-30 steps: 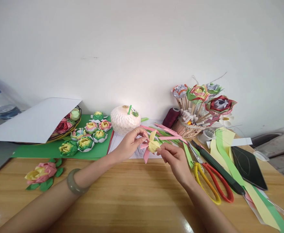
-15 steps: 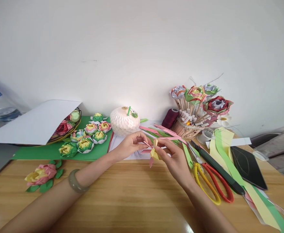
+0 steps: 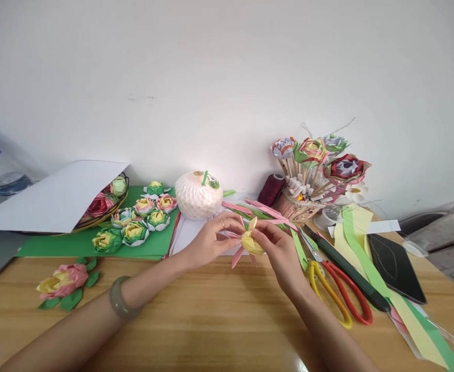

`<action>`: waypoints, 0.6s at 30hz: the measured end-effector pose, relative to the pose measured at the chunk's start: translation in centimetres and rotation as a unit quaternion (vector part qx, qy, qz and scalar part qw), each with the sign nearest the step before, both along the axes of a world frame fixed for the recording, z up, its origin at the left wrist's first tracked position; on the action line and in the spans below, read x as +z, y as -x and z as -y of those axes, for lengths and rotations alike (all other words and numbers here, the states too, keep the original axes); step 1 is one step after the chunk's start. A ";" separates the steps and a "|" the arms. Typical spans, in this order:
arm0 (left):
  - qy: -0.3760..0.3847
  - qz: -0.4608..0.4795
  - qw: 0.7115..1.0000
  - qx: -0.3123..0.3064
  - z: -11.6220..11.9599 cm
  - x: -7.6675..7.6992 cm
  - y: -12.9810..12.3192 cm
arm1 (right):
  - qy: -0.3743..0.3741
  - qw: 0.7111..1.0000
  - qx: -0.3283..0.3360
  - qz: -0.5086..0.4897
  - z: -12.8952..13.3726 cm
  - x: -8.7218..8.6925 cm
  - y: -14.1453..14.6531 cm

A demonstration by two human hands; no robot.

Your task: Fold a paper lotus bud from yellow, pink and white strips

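Observation:
Between my hands, above the table's far half, is a folded paper flower with yellow petals in the middle and pink strips sticking out below and to the left. My right hand pinches its yellow part between thumb and fingers. My left hand, a ring on one finger, has its fingers closed on the pink strips at the flower's left side. Pink and green folded paper strips lie just behind my hands. Part of the flower is hidden behind my fingers.
Scissors, a dark-handled cutter, paper strips and a black tablet lie on the right. A basket of paper flowers and a foam-wrapped fruit stand behind. Several finished flowers sit left, on green paper.
The flower has turned in my hands, so more yellow and more pink strips show. My left fingers have moved right, in against it. The whole view has shifted slightly.

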State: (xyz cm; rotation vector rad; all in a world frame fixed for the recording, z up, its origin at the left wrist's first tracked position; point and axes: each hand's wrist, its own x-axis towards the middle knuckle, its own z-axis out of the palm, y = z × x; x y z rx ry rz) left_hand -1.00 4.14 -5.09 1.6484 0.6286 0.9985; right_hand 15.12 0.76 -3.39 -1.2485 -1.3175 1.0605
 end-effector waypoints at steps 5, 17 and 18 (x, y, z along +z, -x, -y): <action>0.123 0.074 0.988 -0.056 0.2 -0.2 -0.8 | -0.032 0.999 -0.024 -0.008 -0.2 -0.7 0.1; 0.228 0.110 0.963 -0.091 -0.3 0.6 0.2 | -0.350 0.888 -0.022 0.298 0.7 0.4 -0.2; 0.222 0.109 0.965 -0.091 -0.3 0.7 0.2 | -0.339 0.894 -0.023 0.293 0.8 0.5 -0.2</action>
